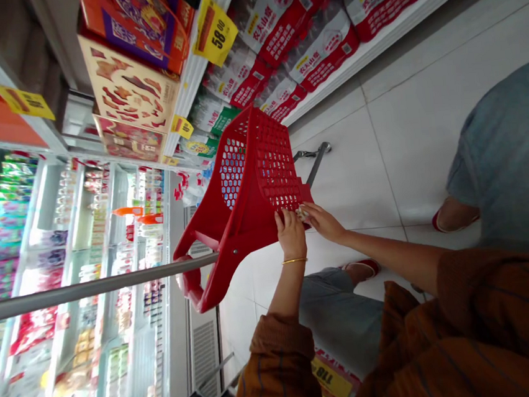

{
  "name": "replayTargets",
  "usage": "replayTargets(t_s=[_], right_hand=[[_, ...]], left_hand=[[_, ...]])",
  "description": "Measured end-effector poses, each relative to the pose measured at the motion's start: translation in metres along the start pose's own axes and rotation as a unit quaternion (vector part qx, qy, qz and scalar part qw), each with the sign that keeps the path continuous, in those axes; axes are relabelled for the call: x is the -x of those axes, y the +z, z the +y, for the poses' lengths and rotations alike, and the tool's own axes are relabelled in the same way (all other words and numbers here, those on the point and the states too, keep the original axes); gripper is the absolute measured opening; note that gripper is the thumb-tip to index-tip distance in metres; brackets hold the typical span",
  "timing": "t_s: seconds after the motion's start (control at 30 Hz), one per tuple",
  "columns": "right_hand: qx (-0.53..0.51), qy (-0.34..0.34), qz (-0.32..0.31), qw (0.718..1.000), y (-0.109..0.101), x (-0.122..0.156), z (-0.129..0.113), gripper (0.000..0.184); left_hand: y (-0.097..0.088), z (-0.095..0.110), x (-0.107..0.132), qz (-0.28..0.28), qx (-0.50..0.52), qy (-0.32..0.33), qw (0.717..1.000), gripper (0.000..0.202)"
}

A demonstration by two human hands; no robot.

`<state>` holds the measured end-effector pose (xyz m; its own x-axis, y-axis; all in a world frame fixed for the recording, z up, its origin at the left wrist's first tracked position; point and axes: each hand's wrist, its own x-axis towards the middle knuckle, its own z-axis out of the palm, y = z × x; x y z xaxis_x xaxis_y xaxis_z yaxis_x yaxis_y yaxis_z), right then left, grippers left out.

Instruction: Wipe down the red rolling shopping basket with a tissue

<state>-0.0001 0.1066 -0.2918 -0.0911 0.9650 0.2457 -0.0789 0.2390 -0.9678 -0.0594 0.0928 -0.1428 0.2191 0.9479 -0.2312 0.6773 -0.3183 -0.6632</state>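
Close together, the fingers [286, 220] of the left hand [291, 236] and the fingers [316, 213] of the right hand [325, 222] gather around a small pale item [302, 213] at the edge of a red plastic shopping basket [262, 174]. They are bent rather than spread, but the item is too small to tell whether they pinch it.

The basket is tilted, its long axis running diagonally through the view. One end dips toward a steel rail [90, 289] that crosses in front of the chiller, while the other points toward the shelves of bottled water. A metal pull handle [316, 162] sticks out beside the hands.

Both forearms angle in toward the basket. The left one rises steeply, with a gold bangle [293, 260] at the wrist, and the right one stretches across from the side. Brown striped sleeves [279, 372] cover the upper arms.

Beyond the basket's far side lies a white tile floor [342, 178], with open room toward two legs in pale denim [509, 162]. On the other side stands a refrigerated case [95, 240] of bottled drinks and packets. Shrink-wrapped packs of water [295, 33] fill the shelf ahead, beside printed gift boxes [130, 93] and a yellow price tag [214, 30] reading 58.00.
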Motion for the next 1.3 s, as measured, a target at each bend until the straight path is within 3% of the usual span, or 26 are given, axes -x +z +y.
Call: replayTargets(t_s=[0.23, 0.4, 0.57, 0.8, 0.9, 1.1, 1.3], right_hand=[[-0.025, -0.057, -0.005, 0.998, 0.010, -0.014, -0.023, 0.047], [-0.012, -0.078, -0.029, 0.996, 0.017, -0.002, -0.006, 0.051], [0.028, -0.095, -0.004, 0.995, 0.018, 0.012, 0.014, 0.050], [0.054, -0.115, 0.013, 0.992, 0.021, 0.027, 0.023, 0.052], [0.050, -0.102, 0.005, 0.994, 0.023, 0.032, 0.029, 0.049], [0.021, -0.005, 0.019, 1.000, 0.013, 0.047, 0.039, 0.044], [0.011, 0.018, 0.027, 0.999, 0.004, 0.058, 0.031, 0.045]], left_hand=[[-0.003, -0.015, -0.003, 0.017, -0.018, 0.068, 0.997, 0.044], [-0.005, -0.012, 0.002, 0.028, -0.029, 0.087, 0.995, 0.044], [-0.007, -0.007, 0.011, 0.029, -0.017, 0.099, 0.994, 0.044], [-0.012, 0.001, 0.021, 0.040, -0.015, 0.109, 0.993, 0.045], [-0.013, 0.002, 0.025, 0.041, -0.010, 0.110, 0.993, 0.044], [-0.012, 0.010, 0.036, 0.048, -0.023, 0.109, 0.993, 0.040], [-0.016, 0.025, 0.043, 0.039, -0.043, 0.079, 0.995, 0.041]])
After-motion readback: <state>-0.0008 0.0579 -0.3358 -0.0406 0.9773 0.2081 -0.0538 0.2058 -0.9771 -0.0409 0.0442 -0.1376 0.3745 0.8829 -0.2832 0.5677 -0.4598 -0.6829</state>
